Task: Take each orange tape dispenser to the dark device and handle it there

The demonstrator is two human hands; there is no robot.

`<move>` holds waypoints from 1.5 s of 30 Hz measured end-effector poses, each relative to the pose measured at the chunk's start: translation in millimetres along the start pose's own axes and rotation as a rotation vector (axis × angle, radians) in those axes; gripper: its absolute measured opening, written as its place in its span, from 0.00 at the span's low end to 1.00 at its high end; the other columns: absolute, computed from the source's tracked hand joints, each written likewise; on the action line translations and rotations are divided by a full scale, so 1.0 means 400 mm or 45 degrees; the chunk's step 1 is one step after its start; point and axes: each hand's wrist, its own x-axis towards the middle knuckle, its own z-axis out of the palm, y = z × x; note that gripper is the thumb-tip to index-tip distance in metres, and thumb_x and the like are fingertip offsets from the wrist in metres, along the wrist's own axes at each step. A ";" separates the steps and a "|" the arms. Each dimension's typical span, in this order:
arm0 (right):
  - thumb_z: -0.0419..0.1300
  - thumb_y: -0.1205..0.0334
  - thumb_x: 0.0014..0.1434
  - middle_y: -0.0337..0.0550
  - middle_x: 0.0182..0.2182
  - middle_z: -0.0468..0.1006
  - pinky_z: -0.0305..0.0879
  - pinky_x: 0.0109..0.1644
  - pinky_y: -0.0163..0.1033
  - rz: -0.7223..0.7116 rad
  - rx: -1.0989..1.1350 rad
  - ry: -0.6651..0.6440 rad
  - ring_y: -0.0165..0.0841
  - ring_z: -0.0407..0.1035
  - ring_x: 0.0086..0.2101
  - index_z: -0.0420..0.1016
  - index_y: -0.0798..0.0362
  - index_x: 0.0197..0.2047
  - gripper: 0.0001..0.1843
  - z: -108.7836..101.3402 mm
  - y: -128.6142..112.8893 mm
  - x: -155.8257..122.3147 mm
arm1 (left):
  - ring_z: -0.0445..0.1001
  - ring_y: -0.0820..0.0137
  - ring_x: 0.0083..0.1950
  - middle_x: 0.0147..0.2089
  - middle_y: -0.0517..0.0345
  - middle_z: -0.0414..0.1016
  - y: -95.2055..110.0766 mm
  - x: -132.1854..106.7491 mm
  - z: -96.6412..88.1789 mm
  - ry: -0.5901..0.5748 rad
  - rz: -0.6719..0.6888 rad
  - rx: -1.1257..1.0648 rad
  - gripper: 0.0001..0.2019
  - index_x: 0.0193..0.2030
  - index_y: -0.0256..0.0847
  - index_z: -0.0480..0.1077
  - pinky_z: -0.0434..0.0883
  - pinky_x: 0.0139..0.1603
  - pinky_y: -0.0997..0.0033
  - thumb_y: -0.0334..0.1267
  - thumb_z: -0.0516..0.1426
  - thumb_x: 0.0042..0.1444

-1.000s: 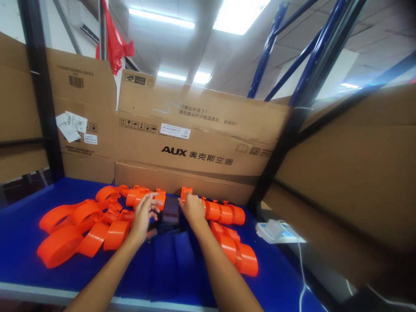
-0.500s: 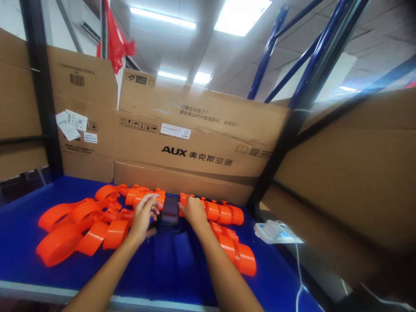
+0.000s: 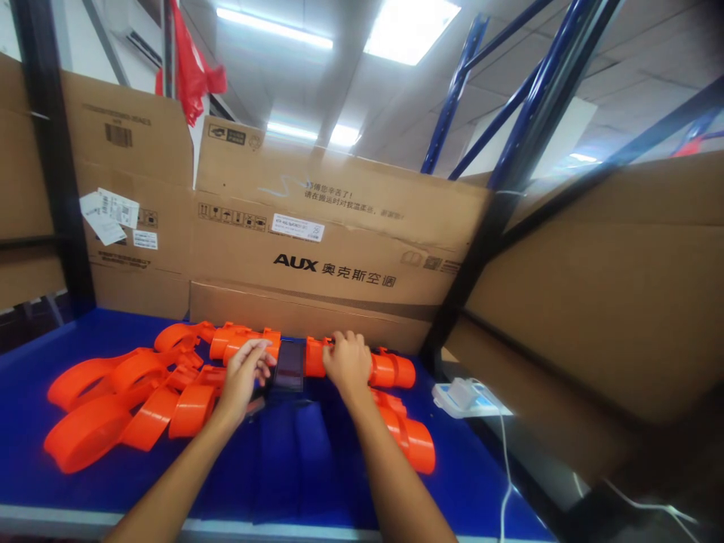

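Observation:
My left hand [image 3: 246, 383] hovers over the left end of the table's middle, its fingers loosely curled and apart, with nothing visible in them. Beside it, a dark phone-like slab [image 3: 290, 366] rests between two rows of orange plastic rings. My right hand [image 3: 349, 364] is bent over the right back row, its fingers closed on an orange ring [image 3: 317, 356]; the fingertips are partly hidden. More orange rings [image 3: 396, 369] continue right of that hand, and others [image 3: 419, 445] lie nearer the front. Large orange loops [image 3: 87, 434] are grouped at the left.
Dark blue strips [image 3: 314, 441] lie on the blue table [image 3: 170, 483] between my forearms. A cardboard wall [image 3: 237, 249] closes off the back. At the right, a white power strip [image 3: 469, 398] with a plugged-in adapter and cable sits by a black post [image 3: 458, 302].
My right hand has moved right and away from the slab, onto the row of orange rings. My left hand keeps its pose near the slab. The whole view has shifted slightly.

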 end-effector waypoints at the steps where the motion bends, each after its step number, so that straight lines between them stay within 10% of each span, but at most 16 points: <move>1: 0.54 0.57 0.62 0.57 0.50 0.74 0.58 0.52 0.48 -0.002 -0.050 0.006 0.48 0.65 0.51 0.73 0.54 0.53 0.18 -0.001 0.015 0.001 | 0.69 0.74 0.22 0.30 0.57 0.76 0.001 -0.001 0.001 -0.002 -0.003 0.001 0.18 0.43 0.40 0.72 0.63 0.20 0.79 0.52 0.60 0.54; 6: 0.65 0.64 0.48 0.56 0.61 0.66 0.45 0.59 0.56 -0.216 -0.169 -0.282 0.51 0.56 0.58 0.62 0.51 0.65 0.40 0.023 0.063 0.010 | 0.69 0.74 0.21 0.30 0.58 0.76 0.005 -0.003 0.004 -0.008 -0.014 0.008 0.18 0.42 0.40 0.72 0.63 0.19 0.78 0.52 0.60 0.53; 15: 0.53 0.70 0.61 0.60 0.52 0.75 0.39 0.60 0.59 -0.195 -0.228 -0.236 0.50 0.60 0.55 0.69 0.56 0.57 0.21 0.042 0.061 0.001 | 0.69 0.75 0.20 0.29 0.59 0.76 0.001 -0.001 0.004 -0.003 -0.008 0.003 0.17 0.42 0.41 0.72 0.62 0.18 0.79 0.52 0.60 0.53; 35: 0.59 0.66 0.57 0.57 0.56 0.70 0.40 0.62 0.62 -0.319 -0.228 -0.015 0.52 0.55 0.56 0.60 0.52 0.64 0.32 -0.087 0.097 -0.008 | 0.69 0.73 0.20 0.28 0.57 0.76 -0.004 -0.001 0.016 -0.100 -0.079 0.054 0.17 0.40 0.40 0.73 0.61 0.18 0.78 0.52 0.60 0.52; 41: 0.57 0.64 0.59 0.57 0.62 0.63 0.43 0.60 0.65 -0.244 -0.129 0.254 0.55 0.51 0.58 0.57 0.51 0.67 0.33 -0.209 0.043 -0.068 | 0.77 0.63 0.45 0.48 0.46 0.79 -0.005 -0.010 0.031 -0.182 0.029 0.006 0.21 0.50 0.40 0.74 0.73 0.36 0.70 0.44 0.65 0.50; 45: 0.59 0.58 0.60 0.55 0.63 0.60 0.48 0.58 0.63 -0.449 0.049 0.336 0.57 0.51 0.58 0.55 0.47 0.69 0.36 -0.251 -0.005 -0.132 | 0.65 0.59 0.65 0.64 0.47 0.68 0.001 -0.024 0.048 -0.219 0.010 -0.164 0.26 0.57 0.44 0.72 0.67 0.58 0.64 0.43 0.65 0.50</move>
